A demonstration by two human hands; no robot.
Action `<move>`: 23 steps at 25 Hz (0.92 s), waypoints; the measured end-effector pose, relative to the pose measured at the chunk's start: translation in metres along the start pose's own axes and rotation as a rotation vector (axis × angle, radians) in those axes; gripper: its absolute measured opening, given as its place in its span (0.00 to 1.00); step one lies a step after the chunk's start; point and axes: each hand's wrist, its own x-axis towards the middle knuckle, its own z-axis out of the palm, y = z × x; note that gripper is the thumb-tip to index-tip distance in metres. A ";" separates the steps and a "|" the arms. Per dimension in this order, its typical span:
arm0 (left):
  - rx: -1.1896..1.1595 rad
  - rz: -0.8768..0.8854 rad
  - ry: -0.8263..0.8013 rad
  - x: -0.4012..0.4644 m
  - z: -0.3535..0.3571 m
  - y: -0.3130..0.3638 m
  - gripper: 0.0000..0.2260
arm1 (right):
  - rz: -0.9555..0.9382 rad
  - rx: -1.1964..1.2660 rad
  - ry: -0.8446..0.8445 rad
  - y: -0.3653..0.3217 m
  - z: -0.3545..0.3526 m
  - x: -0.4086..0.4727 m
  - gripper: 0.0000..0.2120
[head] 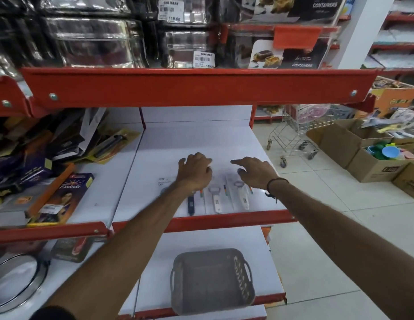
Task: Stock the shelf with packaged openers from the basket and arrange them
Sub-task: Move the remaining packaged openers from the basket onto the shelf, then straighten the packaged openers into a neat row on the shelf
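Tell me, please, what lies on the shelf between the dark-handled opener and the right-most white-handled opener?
In the head view, one more packaged white-handled opener lies between the dark-handled opener and the right-most white-handled opener.

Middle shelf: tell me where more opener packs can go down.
Bare room lies behind both hands, up to the back panel, and along the left strip by the price label. The front right is crowded: three packaged openers lie side by side at the red lip, under the left hand and right hand.
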 end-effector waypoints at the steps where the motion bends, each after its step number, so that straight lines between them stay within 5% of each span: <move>1: 0.009 -0.002 -0.034 -0.002 -0.011 -0.009 0.21 | -0.013 -0.012 0.011 -0.001 0.000 -0.002 0.22; 9: 0.349 -0.127 -0.551 -0.043 -0.069 -0.074 0.38 | -0.241 0.183 -0.334 -0.092 0.003 -0.004 0.43; 23: 0.307 -0.105 -0.510 -0.046 -0.056 -0.093 0.39 | -0.249 0.069 -0.403 -0.105 0.020 -0.004 0.42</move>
